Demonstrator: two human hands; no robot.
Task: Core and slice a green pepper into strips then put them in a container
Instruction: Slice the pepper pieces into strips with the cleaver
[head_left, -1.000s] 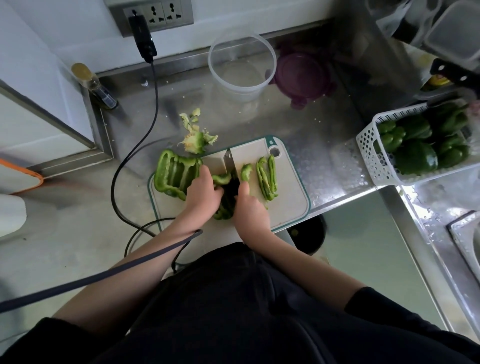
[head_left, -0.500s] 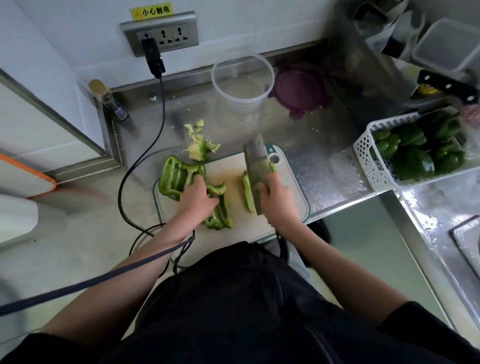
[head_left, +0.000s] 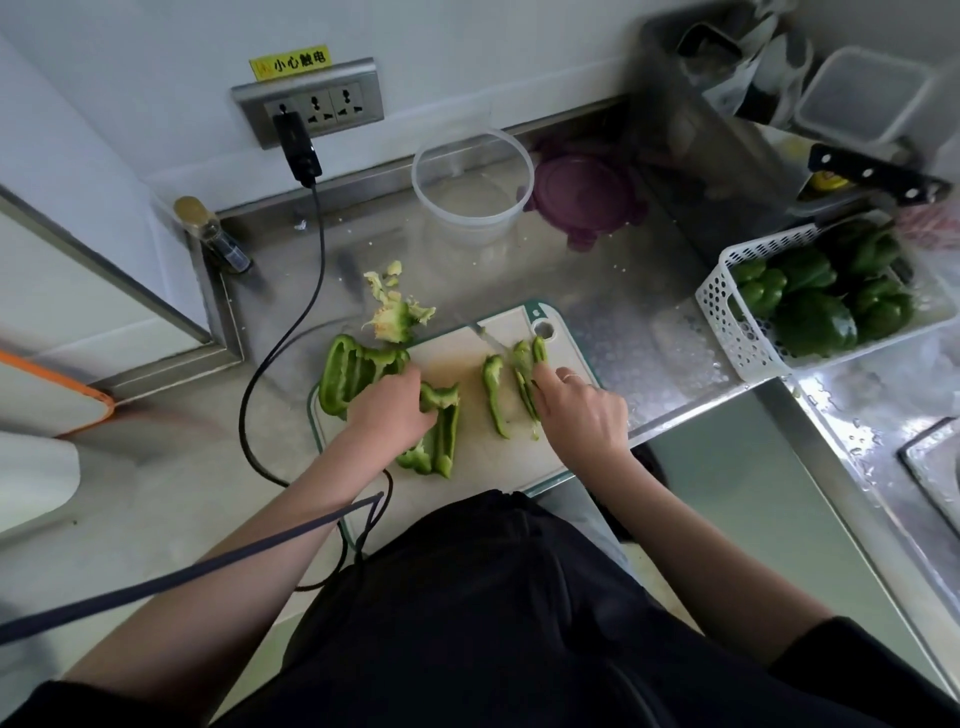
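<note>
A white cutting board (head_left: 467, 358) with a green rim lies at the counter's front edge. My left hand (head_left: 395, 410) presses on a cut pepper piece (head_left: 441, 436) at the board's middle. A larger flattened pepper piece (head_left: 348, 374) lies at the board's left end. My right hand (head_left: 582, 410) grips a knife (head_left: 488, 338), whose blade shows edge-on and points away from me. Three cut strips (head_left: 493, 389) lie beside that hand on the board's right half. The pepper core (head_left: 395, 317) sits just behind the board. A clear round container (head_left: 472, 176) stands empty by the wall.
A purple lid (head_left: 582, 192) lies right of the container. At the right a white basket (head_left: 727, 306) holds several whole green peppers. A black cable (head_left: 280, 338) runs from the wall socket (head_left: 311, 104) down past the board's left side. A black-handled knife (head_left: 878, 176) lies at the far right.
My right hand carried the knife from the pepper piece to the board's right side beside the strips. The blade turned from flat-on to edge-on. My left hand stayed on the pepper piece.
</note>
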